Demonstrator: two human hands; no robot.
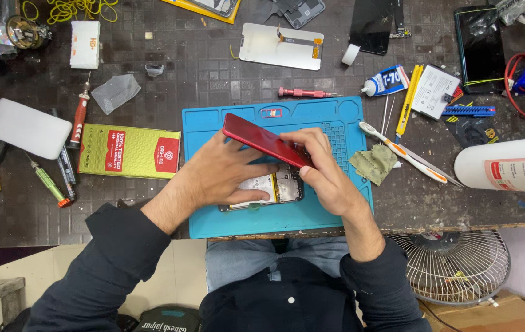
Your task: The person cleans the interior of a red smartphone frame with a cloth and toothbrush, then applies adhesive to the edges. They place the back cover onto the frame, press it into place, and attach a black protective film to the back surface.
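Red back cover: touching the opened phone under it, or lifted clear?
Cannot tell. In the head view both hands hide where the red back cover meets the opened phone; its left end is raised.

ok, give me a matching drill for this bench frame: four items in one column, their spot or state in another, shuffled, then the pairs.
Items:
1. red back cover
2. opened phone
3. toothbrush
4. green box

Places or states:
A. flat on the dark table, left of the blue mat
B. tilted up, held by the left hand and right hand
C. lying across the mat's right edge, beside the green cloth
D. on the mat under the hands, insides exposed

Pairs: 1-B, 2-D, 3-C, 4-A
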